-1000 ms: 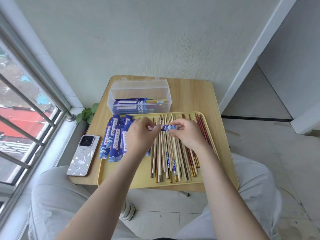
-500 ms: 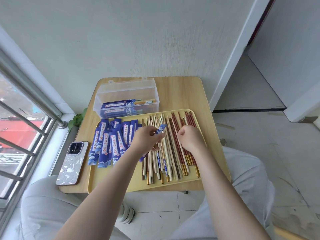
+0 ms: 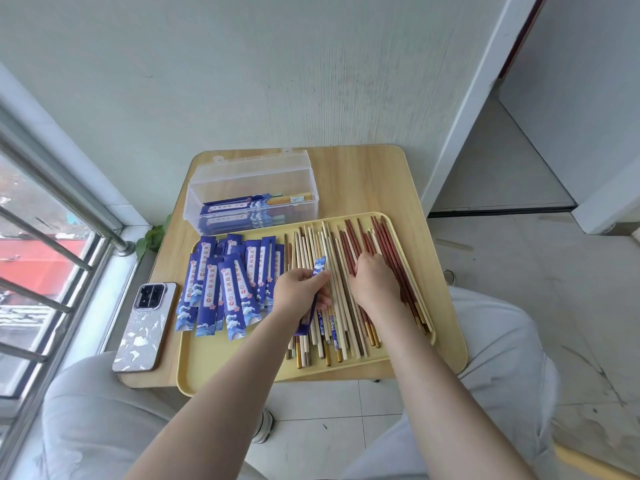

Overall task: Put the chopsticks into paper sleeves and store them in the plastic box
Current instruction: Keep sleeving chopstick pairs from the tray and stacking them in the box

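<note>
Head view is showing both hands over a yellow tray [image 3: 221,368]. Left hand [image 3: 302,289] is gripping one blue paper sleeve [image 3: 313,299], fingers curled round its middle; the sleeve is running tilted, its top end poking out above the fingers and its lower end hanging out below the wrist side. Right hand [image 3: 375,280] is lying knuckles-up on the loose chopsticks [image 3: 343,296], fingers bent down among the red-brown ones; whether it is actually pinching a stick, cannot tell, the fingertips are hidden. The two hands are sitting near each other, not touching.

The chopsticks are lying in a rough fan across the right half of the tray, pale wooden ones to the left, dark red ones to the right, coloured tips pointing toward the person. The stack of empty sleeves [image 3: 225,285] is lying on the left half of the tray, overlapping, printed side up. The clear plastic box [image 3: 252,188] is standing open on the worktop [image 3: 367,181] just behind the tray, lid tipped back, with some sleeved chopsticks already lying inside it.

A phone [image 3: 145,327] is lying camera side up on the worktop's left edge, just beside the tray. A window with metal bars [image 3: 52,244] is filling the left side. The person's knees in light trousers are showing under the tray.
</note>
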